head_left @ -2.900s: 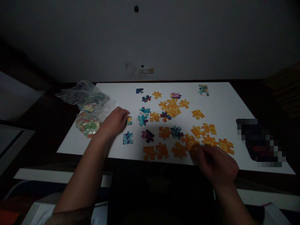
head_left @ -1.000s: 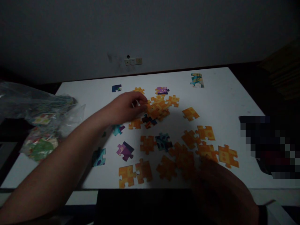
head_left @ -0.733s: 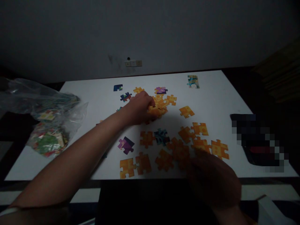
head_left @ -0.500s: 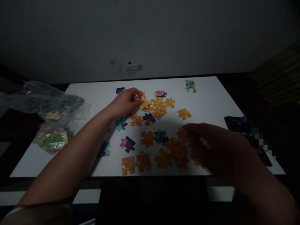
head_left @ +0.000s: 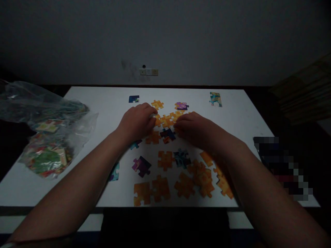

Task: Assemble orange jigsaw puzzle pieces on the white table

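Observation:
My left hand (head_left: 138,120) is curled at the left side of a loose cluster of orange puzzle pieces (head_left: 167,120), its thumb and fingers closed on an orange piece (head_left: 157,120). From the right, my right hand (head_left: 192,127) reaches into the same cluster. Its fingers are bent together over an orange piece, mostly hidden beneath them. Between the hands lies a dark blue and orange piece (head_left: 168,135). A purple piece (head_left: 182,105) sits just beyond the cluster, and another orange piece (head_left: 157,104) is above my left fingertips.
Nearer the front edge lie more orange pieces (head_left: 160,187), a purple piece (head_left: 141,166) and a teal piece (head_left: 182,158). Clear plastic bags (head_left: 50,158) of pieces stand at the left. A teal-yellow piece (head_left: 215,99) is at the back right. Dark, partly blurred-out items lie at the right edge.
My right hand has moved from the front right pieces up and left into the orange cluster. My left hand stays by the cluster's left side. The view has shifted slightly.

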A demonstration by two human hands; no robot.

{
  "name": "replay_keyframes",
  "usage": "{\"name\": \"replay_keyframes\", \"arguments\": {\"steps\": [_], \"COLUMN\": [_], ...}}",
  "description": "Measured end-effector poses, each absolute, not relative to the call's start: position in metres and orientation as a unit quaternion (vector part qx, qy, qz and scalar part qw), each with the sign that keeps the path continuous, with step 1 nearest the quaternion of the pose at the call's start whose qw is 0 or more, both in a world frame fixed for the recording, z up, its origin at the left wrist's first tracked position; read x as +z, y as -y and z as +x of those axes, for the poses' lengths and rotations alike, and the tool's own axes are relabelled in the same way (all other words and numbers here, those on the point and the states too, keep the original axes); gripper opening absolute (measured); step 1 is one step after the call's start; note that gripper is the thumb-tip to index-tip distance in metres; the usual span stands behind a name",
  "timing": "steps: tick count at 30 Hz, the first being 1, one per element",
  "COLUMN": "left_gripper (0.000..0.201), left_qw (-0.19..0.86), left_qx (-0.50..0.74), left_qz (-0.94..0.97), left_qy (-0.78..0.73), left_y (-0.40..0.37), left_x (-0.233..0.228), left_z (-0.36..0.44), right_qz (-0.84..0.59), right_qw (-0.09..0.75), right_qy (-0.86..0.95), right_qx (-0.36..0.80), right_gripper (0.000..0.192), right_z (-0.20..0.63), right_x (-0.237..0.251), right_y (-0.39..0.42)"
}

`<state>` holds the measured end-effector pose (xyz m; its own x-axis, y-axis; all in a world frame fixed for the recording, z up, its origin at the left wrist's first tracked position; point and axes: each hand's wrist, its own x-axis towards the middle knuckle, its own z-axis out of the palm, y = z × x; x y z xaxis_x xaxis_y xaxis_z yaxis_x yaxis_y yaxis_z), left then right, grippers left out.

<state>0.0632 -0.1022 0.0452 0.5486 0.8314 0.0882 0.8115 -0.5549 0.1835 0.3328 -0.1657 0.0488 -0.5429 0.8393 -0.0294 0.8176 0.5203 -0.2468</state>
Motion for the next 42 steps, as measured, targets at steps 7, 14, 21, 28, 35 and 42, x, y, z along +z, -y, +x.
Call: {"name": "replay_keyframes", "arguments": {"steps": [7,14,21,28,35,42], "left_gripper": [0.034,0.025,0.029,0.031,0.031,0.032], "left_qw": [0.071,0.088,0.096,0.084,0.08,0.074], "left_qx": [0.067,0.089,0.083,0.092,0.093,0.088], "left_qz": [0.915,0.932,0.923,0.922,0.923,0.922], "left_qy": [-0.392,-0.34,-0.362,-0.365,-0.365,-0.369], "left_y": [0.105,0.104,0.103,0.102,0.102,0.103], "left_x": [0.046,0.036,0.04,0.035,0.035,0.037], "left_z": [0.064,0.061,0.06,0.06,0.059,0.06], "right_qz": [-0.584,-0.622,-0.578,-0.574,-0.642,-0.675], "right_qw": [0.165,0.255,0.224,0.226,0.241,0.264], "right_qy": [0.791,0.74,0.784,0.787,0.724,0.689], "right_qx": [0.077,-0.029,-0.005,-0.012,-0.074,-0.01], "right_gripper": [0.03,0.024,0.018,0.019,0.016,0.012], "right_z": [0.349,0.379,0.374,0.348,0.375,0.382], "right_x": [0.057,0.067,0.062,0.052,0.059,0.057], "right_y": [0.178,0.18,0.185,0.182,0.178,0.171]}}
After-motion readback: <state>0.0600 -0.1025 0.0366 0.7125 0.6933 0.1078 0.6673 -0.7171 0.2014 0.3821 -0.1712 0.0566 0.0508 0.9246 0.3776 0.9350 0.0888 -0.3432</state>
